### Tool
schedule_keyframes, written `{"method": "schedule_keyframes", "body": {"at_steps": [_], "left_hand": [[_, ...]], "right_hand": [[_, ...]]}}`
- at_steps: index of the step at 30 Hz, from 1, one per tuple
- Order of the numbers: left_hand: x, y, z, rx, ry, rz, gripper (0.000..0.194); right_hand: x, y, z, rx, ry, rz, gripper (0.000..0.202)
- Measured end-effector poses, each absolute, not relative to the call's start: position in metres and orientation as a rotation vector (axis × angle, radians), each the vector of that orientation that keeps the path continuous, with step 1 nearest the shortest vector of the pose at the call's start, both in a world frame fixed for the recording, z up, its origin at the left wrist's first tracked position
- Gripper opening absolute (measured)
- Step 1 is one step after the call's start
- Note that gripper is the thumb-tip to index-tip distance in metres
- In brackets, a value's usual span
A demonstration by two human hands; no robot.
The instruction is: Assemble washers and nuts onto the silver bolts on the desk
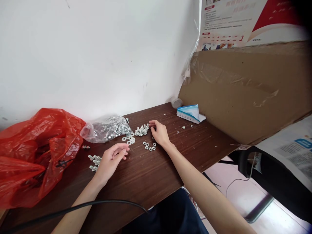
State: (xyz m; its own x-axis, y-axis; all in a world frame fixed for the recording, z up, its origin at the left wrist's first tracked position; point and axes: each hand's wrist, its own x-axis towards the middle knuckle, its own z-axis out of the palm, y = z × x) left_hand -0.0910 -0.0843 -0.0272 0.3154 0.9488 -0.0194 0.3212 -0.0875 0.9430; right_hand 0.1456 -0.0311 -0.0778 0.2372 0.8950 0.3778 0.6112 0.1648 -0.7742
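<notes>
My right hand point(159, 132) is beside a cluster of upright bolts point(142, 130), its fingertips at the cluster's right edge, the fingers apart. Just below the bolts lies a loose ring of hex nuts point(150, 148). Flat washers point(130, 139) sit in a small pile left of the nuts. My left hand point(113, 159) hovers over the table below the washers, fingers loosely curled and thumb near the fingertips; whether anything small is between them cannot be made out. More silver bolts point(94, 162) lie left of my left hand, partly hidden by it.
A red plastic bag point(41, 152) fills the left side. Behind the washers lies a clear bag of metal parts point(107, 128). A blue and white box point(191, 113) stands at the back right, near cardboard point(243, 91). A black cable point(97, 203) crosses the front.
</notes>
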Motion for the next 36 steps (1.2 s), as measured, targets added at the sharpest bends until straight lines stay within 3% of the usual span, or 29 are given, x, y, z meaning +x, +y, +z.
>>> {"method": "schedule_keyframes", "body": {"at_steps": [11, 16, 23, 31, 36], "left_hand": [[-0.091, -0.084, -0.029, 1.682, 1.176, 0.839, 0.031], [-0.094, -0.088, -0.025, 2.166, 1.253, 0.898, 0.022], [-0.117, -0.08, -0.011, 2.499, 1.614, 1.019, 0.026], [-0.133, -0.072, -0.012, 2.508, 2.093, 0.375, 0.03], [-0.137, -0.072, -0.014, 2.462, 2.15, 0.224, 0.031]], "right_hand": [[0.159, -0.04, -0.066, -1.593, -1.372, 0.376, 0.026], [0.159, -0.048, -0.064, -1.653, -1.523, 0.344, 0.026], [0.153, -0.058, -0.055, -1.571, -1.85, 0.404, 0.016], [0.154, -0.06, -0.058, -1.556, -1.963, 0.412, 0.019], [0.154, -0.06, -0.057, -1.558, -1.951, 0.426, 0.02]]}}
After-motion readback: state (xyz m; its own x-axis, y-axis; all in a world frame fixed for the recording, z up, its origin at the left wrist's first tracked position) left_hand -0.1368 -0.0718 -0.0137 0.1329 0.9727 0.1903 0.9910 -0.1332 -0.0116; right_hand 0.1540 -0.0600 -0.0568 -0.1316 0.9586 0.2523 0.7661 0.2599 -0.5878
